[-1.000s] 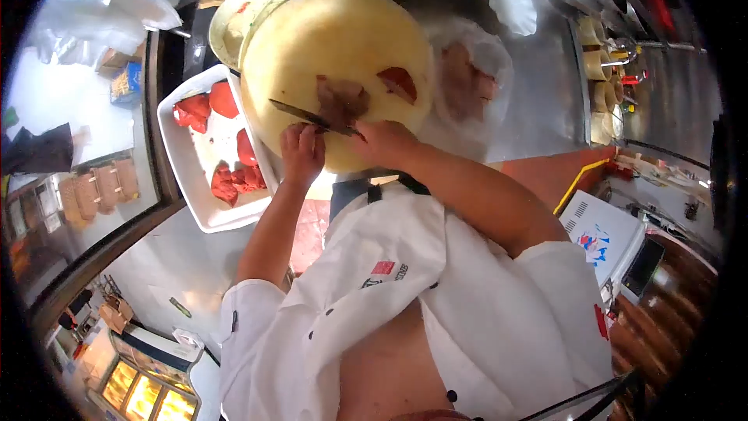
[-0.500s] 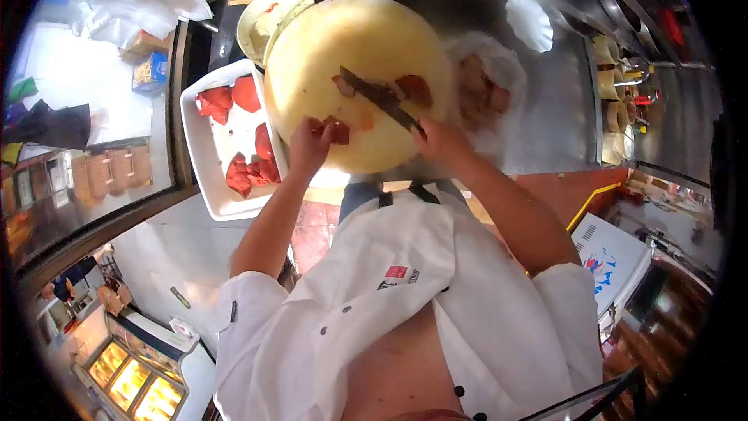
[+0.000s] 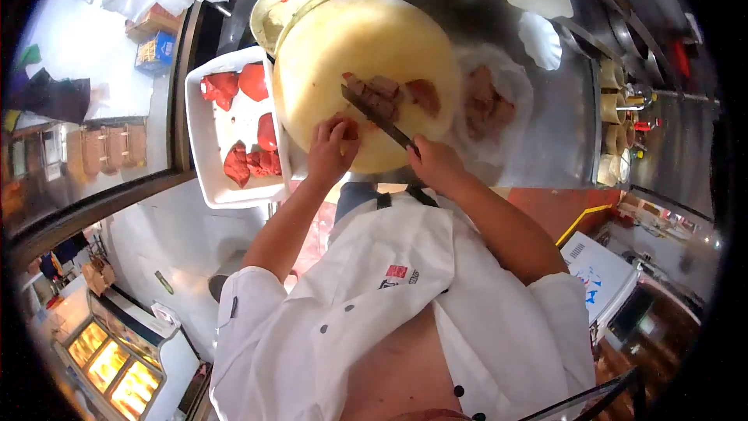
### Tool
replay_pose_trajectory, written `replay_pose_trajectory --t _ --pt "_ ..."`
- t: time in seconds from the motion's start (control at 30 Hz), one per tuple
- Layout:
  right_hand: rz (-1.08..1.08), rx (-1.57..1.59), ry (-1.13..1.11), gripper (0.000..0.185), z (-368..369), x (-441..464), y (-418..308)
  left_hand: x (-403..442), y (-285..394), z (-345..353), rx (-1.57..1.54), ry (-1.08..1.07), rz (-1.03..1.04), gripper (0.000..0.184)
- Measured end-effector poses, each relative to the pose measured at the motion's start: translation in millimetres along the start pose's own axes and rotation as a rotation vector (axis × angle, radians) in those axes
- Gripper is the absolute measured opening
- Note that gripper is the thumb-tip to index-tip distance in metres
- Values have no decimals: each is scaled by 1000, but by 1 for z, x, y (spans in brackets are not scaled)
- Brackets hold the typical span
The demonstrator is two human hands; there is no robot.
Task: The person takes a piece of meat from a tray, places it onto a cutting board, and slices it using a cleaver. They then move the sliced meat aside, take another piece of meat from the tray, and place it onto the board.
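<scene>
My right hand (image 3: pixel 433 162) is closed round the handle of a dark knife (image 3: pixel 378 117), whose blade points up and left over the round board (image 3: pixel 327 47). My left hand (image 3: pixel 333 144) is closed on a small piece of red meat (image 3: pixel 350 129) near the board's lower left edge. Just beyond the blade lie several cut meat pieces (image 3: pixel 383 92). A larger dark red slice (image 3: pixel 423 97) rests to their right on the board.
A white tray (image 3: pixel 200 136) with several red meat pieces stands left of the board. Behind it is a bowl (image 3: pixel 273 0). Right of the board a clear plastic bag (image 3: pixel 510 129) holds meat. A white scalloped dish (image 3: pixel 540 41) lies farther back.
The knife has moved from my left hand's side to the cut pieces, then slightly down and left. My left hand has drawn a red piece away to the left, then shifted slightly right with it.
</scene>
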State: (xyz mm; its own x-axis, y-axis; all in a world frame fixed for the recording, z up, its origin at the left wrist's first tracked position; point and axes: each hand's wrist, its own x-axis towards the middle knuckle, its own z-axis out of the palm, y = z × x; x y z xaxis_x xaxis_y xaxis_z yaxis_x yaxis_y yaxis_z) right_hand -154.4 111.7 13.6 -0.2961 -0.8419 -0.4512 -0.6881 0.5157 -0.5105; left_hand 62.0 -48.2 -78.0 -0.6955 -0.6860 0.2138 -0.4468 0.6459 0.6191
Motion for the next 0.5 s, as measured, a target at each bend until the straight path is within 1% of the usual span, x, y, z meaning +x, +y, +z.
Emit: replay_pose_trajectory --t 0.07,0.1,0.17,0.2,0.27,0.37,0.5 --pt "-64 -16 88 24 0 -3 -6 -1 1 -5 -30 19 40 35" --pt "-64 -16 83 24 -3 -6 -13 -4 -3 -4 -30 18 35 35" --pt "-62 -50 93 24 -10 -9 -31 -4 -14 1 -7 29 95 28" --pt "-58 -53 91 24 -7 -7 -33 1 -14 1 -12 28 93 28" --pt "-90 -106 106 22 -1 -3 -37 9 -15 0 -68 35 225 25" --pt "-103 -135 35 21 -8 -2 -49 11 -17 0 7 27 266 24" --pt "-114 -191 17 22 -11 1 -58 10 -16 -2 37 15 262 24"
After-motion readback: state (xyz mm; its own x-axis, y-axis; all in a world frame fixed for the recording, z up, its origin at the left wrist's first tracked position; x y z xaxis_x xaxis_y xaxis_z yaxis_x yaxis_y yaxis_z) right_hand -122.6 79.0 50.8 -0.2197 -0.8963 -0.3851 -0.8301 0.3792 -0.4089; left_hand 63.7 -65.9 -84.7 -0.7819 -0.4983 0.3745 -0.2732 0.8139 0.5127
